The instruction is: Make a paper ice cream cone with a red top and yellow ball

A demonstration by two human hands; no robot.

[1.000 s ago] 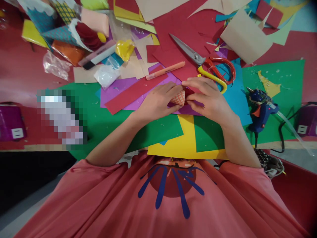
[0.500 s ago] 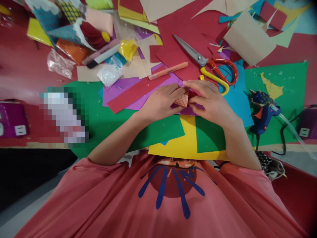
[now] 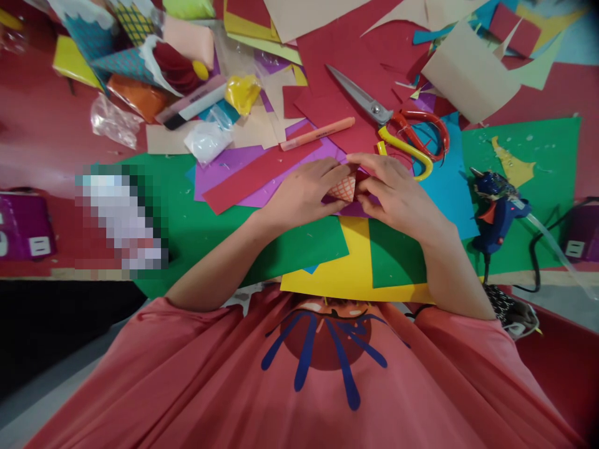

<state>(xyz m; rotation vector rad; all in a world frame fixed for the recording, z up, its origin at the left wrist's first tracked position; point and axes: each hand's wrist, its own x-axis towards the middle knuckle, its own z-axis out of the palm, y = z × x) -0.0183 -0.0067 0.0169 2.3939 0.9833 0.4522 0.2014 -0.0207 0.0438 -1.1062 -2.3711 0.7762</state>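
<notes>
Between my hands is a small paper cone [image 3: 344, 189], pale with an orange crosshatch pattern. My left hand [image 3: 306, 190] is closed around its left side, the thumb below and fingers above. My right hand [image 3: 395, 193] pinches at the cone's right end, where a dark red piece shows; the fingers hide most of that piece. Under the hands lie purple paper [image 3: 219, 168] and green sheets [image 3: 299, 243]. Just beyond them rests a peach-coloured marker [image 3: 318, 133], and past it scissors [image 3: 388, 115] with red and yellow handles lie with blades together.
At the right, a blue glue gun [image 3: 498, 215] with a clear stick lies on green paper. Finished-looking blue patterned cones [image 3: 128, 67], clay packets and a white marker [image 3: 201, 103] crowd the far left. Paper scraps cover the back. A yellow sheet [image 3: 322, 284] reaches the near edge.
The fingers of my right hand have shifted very slightly at the cone's end. The cone and my left hand stay in nearly the same place.
</notes>
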